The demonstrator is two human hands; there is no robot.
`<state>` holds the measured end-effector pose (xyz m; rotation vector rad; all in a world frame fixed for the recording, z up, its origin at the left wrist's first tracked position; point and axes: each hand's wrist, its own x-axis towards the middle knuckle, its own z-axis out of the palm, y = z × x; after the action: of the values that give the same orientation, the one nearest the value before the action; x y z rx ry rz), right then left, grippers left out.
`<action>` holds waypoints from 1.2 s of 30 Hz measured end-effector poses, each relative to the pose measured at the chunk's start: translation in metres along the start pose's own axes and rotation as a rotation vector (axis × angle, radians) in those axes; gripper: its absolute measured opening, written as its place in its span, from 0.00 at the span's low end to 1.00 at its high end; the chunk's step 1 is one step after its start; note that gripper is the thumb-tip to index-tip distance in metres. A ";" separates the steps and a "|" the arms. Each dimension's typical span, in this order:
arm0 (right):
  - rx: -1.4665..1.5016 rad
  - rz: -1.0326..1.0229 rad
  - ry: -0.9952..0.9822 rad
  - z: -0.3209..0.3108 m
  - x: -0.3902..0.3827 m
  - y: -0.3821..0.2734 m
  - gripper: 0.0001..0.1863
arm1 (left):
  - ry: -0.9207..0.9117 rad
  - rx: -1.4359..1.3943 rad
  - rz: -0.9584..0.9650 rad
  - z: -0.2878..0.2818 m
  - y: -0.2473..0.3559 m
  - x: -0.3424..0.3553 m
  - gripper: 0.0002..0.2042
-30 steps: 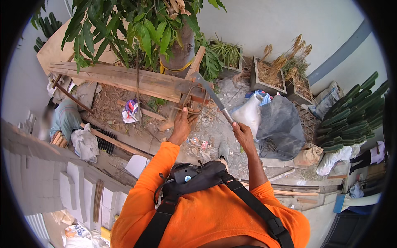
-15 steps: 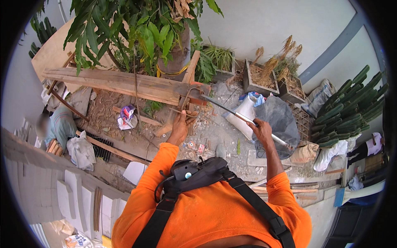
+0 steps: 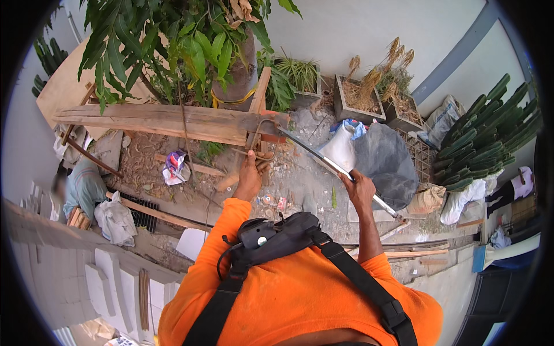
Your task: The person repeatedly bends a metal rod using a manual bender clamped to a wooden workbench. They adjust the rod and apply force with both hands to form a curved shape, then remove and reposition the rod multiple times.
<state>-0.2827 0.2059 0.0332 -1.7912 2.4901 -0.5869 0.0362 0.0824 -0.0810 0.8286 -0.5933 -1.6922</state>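
Observation:
My right hand (image 3: 359, 187) is closed around a long metal bar (image 3: 330, 164), dark toward its far end and silvery along the grip. That bar slants from the right, near my body, up to the end of a thick wooden beam (image 3: 156, 121). At the beam's end, a thin bent metal rod (image 3: 278, 140) curves into a loop, and the bar's tip meets it there. My left hand (image 3: 249, 176) pinches the near part of the rod, just below the beam. How the bar's tip grips the rod is too small to tell.
A tree trunk (image 3: 238, 75) with a yellow tie stands behind the beam. Planter boxes (image 3: 356, 102), a white sack (image 3: 340, 149), dark plastic sheeting (image 3: 385, 164) and tall cactus (image 3: 482, 132) lie rightward. At left, someone's bluish clothing (image 3: 86, 184) shows; another person (image 3: 511, 187) is far right.
My right hand has drawn the bar's near end toward my body, so it slants more steeply. My left hand stays on the rod. The whole view has shifted slightly.

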 end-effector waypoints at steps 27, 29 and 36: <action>0.905 -0.126 -0.515 0.058 0.170 -0.081 0.19 | -0.248 0.807 0.325 0.105 -0.013 0.006 0.27; 0.835 -0.225 -0.730 0.050 0.211 -0.070 0.20 | -0.270 1.003 0.368 0.083 0.002 0.016 0.26; 0.430 -1.034 -1.113 0.045 0.334 -0.074 0.24 | 0.326 0.634 0.239 0.141 0.021 0.009 0.33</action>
<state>-0.3191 -0.1342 0.0811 -2.1640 0.6333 -0.0100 -0.0617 0.0637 0.0216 1.3885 -0.9745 -1.1175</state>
